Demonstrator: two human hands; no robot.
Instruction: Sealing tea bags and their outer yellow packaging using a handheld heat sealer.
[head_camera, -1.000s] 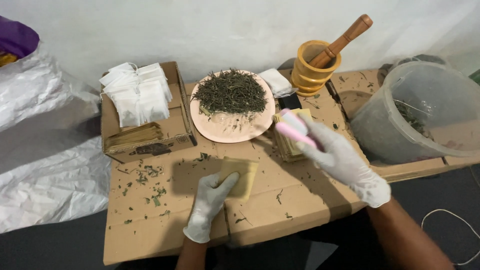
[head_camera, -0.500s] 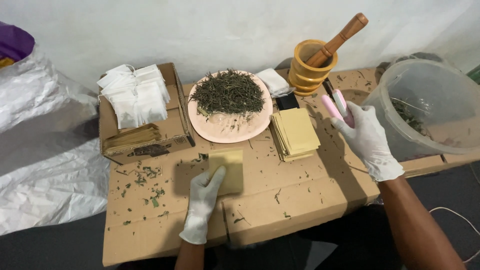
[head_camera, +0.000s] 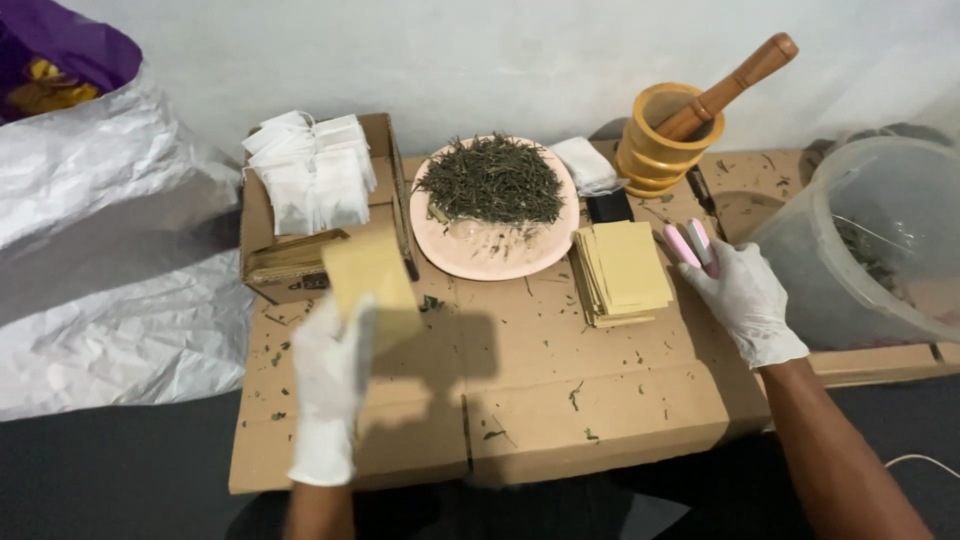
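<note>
My left hand (head_camera: 330, 385), in a white glove, holds a tan paper envelope (head_camera: 370, 285) lifted above the cardboard surface, near the open cardboard box (head_camera: 400, 215). That box holds white filter bags (head_camera: 312, 180) and a row of tan envelopes (head_camera: 290, 255). My right hand (head_camera: 748, 300), also gloved, grips a pink and white stapler (head_camera: 690, 245) low over the cardboard, right of a stack of tan envelopes (head_camera: 625, 270). A pink plate (head_camera: 480, 255) heaped with dried green leaves (head_camera: 490, 180) sits between box and stack.
A yellow wooden mortar (head_camera: 655, 150) with a brown pestle (head_camera: 735, 80) stands at the back. A large clear plastic bucket (head_camera: 870, 245) lies at the right. Crumpled silver sheeting (head_camera: 110, 270) covers the left. Leaf crumbs dot the cardboard surface (head_camera: 560, 390).
My left hand has lifted the envelope off the cardboard and carried it left toward the box. My right hand has brought the stapler from over the stack down to the right.
</note>
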